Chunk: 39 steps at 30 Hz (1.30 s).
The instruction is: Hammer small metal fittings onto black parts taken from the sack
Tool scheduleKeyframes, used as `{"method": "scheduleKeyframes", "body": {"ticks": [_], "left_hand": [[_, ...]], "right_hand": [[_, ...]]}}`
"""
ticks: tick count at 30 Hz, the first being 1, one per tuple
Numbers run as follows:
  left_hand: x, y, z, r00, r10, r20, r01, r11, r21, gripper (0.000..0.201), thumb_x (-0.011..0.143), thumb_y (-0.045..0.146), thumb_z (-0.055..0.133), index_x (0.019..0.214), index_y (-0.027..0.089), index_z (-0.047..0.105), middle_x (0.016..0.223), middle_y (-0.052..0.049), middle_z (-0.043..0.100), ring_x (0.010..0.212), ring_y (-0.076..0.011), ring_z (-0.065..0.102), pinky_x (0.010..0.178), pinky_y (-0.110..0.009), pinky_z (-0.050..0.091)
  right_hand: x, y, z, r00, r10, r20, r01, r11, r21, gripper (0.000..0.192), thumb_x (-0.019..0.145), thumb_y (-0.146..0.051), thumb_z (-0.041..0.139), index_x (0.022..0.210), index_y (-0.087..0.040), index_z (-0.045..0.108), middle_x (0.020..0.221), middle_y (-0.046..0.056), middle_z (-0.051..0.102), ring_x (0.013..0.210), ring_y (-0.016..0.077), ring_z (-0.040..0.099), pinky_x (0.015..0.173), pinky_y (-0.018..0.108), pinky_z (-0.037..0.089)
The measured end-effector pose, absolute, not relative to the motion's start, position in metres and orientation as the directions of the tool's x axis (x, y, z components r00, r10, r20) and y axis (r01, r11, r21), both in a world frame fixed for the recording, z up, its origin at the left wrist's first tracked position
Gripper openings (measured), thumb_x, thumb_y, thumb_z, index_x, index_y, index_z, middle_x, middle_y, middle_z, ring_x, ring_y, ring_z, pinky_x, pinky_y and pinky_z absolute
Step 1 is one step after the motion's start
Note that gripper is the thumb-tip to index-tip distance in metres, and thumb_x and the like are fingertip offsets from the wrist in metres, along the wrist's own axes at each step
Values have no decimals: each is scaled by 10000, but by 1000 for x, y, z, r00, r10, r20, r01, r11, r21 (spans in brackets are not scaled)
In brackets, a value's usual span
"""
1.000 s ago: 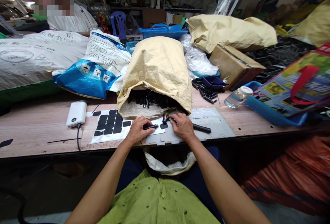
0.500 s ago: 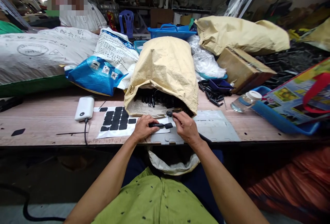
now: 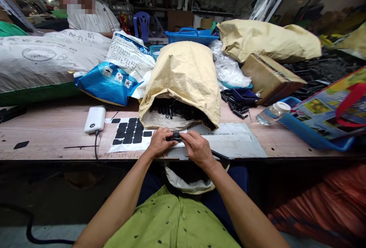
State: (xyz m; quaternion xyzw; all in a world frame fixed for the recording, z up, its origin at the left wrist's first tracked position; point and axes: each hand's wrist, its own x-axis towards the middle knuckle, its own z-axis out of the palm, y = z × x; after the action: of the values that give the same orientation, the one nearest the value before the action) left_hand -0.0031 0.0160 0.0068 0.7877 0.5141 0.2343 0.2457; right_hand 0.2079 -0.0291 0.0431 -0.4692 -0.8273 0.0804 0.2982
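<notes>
1. Centrally, the left hand [image 3: 159, 141] and the right hand [image 3: 196, 148] meet at the near edge of the wooden table [image 3: 45, 133], fingertips pinched together on one small black part [image 3: 174, 137] held between them.
2. Both hands are clenched on that part; most of it is hidden by the fingers.
3. Just left of the hands lies a white sheet of black pads [image 3: 129, 136], and beyond it a white power bank [image 3: 95, 119] with its cable.
4. Directly behind the hands a tan sack [image 3: 183, 76] lies open-mouthed, with black parts [image 3: 174, 109] showing inside.
5. Under the right hand sits a grey flat sheet [image 3: 234, 141].
6. Farther right lie a clear bottle [image 3: 271, 112] and a blue tray [image 3: 314, 132].
7. Another person [image 3: 88, 12] sits at the far left behind white sacks.
</notes>
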Motion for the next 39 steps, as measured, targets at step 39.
{"method": "scheduleKeyframes", "body": {"ticks": [39], "left_hand": [[0, 11, 13, 346, 935, 69, 716, -311, 625, 318, 703, 280, 782, 1020, 303, 789, 998, -21, 701, 1045, -269, 554, 945, -407, 406]], "right_hand": [[261, 0, 6, -271, 882, 385, 891, 382, -247, 245, 970, -219, 542, 1166, -241, 686, 1021, 67, 649, 956, 237, 520, 860, 342, 408]]}}
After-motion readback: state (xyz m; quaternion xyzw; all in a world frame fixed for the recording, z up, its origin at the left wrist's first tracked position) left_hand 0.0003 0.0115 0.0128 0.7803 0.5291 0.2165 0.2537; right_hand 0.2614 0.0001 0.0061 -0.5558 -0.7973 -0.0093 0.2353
